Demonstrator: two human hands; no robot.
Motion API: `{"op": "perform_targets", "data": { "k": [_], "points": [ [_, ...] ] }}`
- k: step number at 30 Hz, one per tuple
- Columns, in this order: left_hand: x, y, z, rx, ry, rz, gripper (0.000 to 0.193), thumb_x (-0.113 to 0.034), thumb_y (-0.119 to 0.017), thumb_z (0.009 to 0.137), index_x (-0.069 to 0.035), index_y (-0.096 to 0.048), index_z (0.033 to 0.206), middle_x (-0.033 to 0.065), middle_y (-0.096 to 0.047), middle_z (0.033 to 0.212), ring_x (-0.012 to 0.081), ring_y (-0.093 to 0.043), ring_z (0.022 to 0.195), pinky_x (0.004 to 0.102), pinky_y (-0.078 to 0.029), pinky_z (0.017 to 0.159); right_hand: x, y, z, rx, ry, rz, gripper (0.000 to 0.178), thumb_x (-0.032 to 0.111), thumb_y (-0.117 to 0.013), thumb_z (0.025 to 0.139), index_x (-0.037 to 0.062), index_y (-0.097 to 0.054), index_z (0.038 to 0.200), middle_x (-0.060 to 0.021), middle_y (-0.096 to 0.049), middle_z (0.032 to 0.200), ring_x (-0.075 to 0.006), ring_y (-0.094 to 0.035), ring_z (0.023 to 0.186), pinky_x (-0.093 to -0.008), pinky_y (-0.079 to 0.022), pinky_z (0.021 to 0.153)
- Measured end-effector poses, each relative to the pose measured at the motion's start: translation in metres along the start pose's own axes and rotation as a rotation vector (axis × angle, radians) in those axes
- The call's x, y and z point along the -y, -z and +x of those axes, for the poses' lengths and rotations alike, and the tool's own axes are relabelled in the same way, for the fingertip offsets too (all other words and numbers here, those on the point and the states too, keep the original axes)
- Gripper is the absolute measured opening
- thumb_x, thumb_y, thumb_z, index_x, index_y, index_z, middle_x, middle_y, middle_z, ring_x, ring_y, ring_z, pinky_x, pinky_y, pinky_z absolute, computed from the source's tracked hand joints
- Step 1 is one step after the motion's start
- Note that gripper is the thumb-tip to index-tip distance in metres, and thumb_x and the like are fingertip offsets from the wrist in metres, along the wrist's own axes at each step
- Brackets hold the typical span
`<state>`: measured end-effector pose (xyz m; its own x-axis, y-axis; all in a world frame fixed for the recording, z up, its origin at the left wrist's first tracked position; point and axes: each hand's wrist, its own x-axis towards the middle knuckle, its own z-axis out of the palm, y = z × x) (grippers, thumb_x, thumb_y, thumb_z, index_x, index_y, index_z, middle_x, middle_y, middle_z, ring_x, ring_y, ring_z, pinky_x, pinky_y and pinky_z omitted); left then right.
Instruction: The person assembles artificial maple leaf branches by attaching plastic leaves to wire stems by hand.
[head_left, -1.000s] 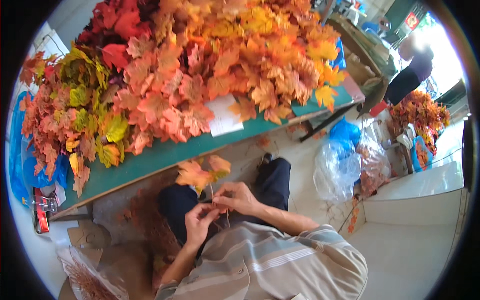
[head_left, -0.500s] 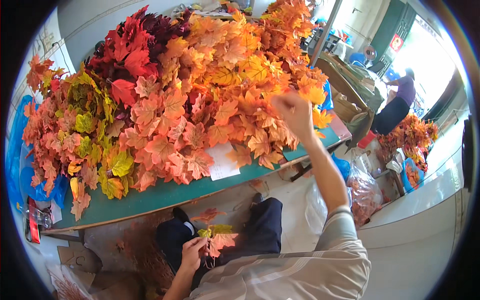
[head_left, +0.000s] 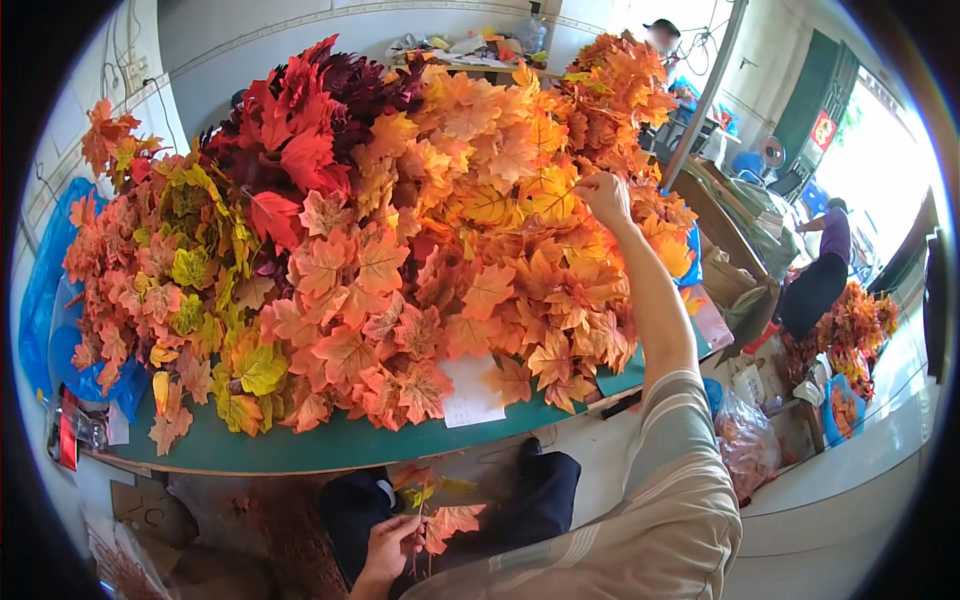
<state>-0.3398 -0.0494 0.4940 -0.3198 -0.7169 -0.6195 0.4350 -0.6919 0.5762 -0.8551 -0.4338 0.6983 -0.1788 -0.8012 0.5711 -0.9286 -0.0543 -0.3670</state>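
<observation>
My left hand is low over my lap, fingers pinched on the stem of an artificial maple leaf spray with orange and yellow-green leaves. My right hand reaches far across the table into the big heap of artificial autumn leaves. Its fingers are pinched together at a yellow-orange leaf; the fingertips are partly hidden, and I cannot tell how firmly the leaf is held. Around it lie orange leaves. Farther left are red leaves, dark purple ones and yellow-green ones.
The heap covers most of the green table. A white paper pokes out at its front edge. Blue plastic bags hang at the left. Clear bags of leaves and a person are at the right. Another person is behind.
My right hand has reached farther out, to the yellow-orange leaves. My left hand still holds the spray, a little lower. The view has tilted up, showing more of the back wall.
</observation>
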Motion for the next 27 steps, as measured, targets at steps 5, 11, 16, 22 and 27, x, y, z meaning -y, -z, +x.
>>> {"op": "perform_targets", "data": {
  "k": [5,11,16,22,27],
  "points": [
    [-0.008,-0.005,0.003,-0.015,0.02,0.026,0.017,-0.01,-0.061,0.09,0.005,-0.066,0.097,0.0056,-0.064,0.076,0.013,-0.062,0.061,0.0234,-0.047,0.052,0.007,0.036,0.011,-0.141,0.059,0.22,0.023,0.026,-0.076,0.072,0.0098,-0.076,0.089,-0.0089,-0.07,0.081,-0.0208,-0.065,0.073,-0.0327,-0.05,0.068],
    [-0.001,-0.008,-0.003,-0.015,-0.045,0.012,0.016,-0.01,-0.061,0.09,0.004,-0.066,0.098,0.0051,-0.064,0.077,0.0131,-0.062,0.06,0.0243,-0.048,0.05,0.044,0.078,0.01,-0.199,0.037,0.323,0.02,0.026,-0.078,0.075,0.0098,-0.076,0.087,-0.0042,-0.071,0.078,-0.012,-0.063,0.069,-0.027,-0.048,0.064],
    [0.003,-0.008,-0.014,0.013,-0.042,0.009,0.016,-0.011,-0.06,0.091,0.002,-0.066,0.097,0.0042,-0.063,0.076,0.0129,-0.062,0.061,0.0247,-0.05,0.052,0.054,0.099,0.009,-0.461,0.051,0.372,0.019,0.02,-0.079,0.074,0.0086,-0.076,0.088,-0.0025,-0.072,0.079,-0.0102,-0.063,0.066,-0.0249,-0.049,0.061],
    [-0.001,-0.013,-0.021,0.051,-0.077,-0.024,0.017,-0.013,-0.059,0.092,0.002,-0.065,0.099,0.0038,-0.063,0.079,0.0122,-0.063,0.063,0.0251,-0.052,0.055,0.068,0.129,-0.001,-0.536,0.181,0.25,0.015,0.015,-0.074,0.079,0.0064,-0.074,0.091,-0.0029,-0.072,0.089,-0.0116,-0.066,0.072,-0.0237,-0.052,0.067],
    [0.006,-0.017,-0.02,0.066,-0.043,-0.022,0.017,-0.013,-0.059,0.092,0.001,-0.065,0.099,0.0035,-0.063,0.079,0.0125,-0.063,0.064,0.025,-0.052,0.055,0.052,0.13,-0.002,-0.168,0.009,-0.083,0.022,0.026,-0.076,0.075,0.0061,-0.074,0.084,-0.0063,-0.071,0.075,-0.0137,-0.065,0.065,-0.0298,-0.05,0.062]
  ]
}}
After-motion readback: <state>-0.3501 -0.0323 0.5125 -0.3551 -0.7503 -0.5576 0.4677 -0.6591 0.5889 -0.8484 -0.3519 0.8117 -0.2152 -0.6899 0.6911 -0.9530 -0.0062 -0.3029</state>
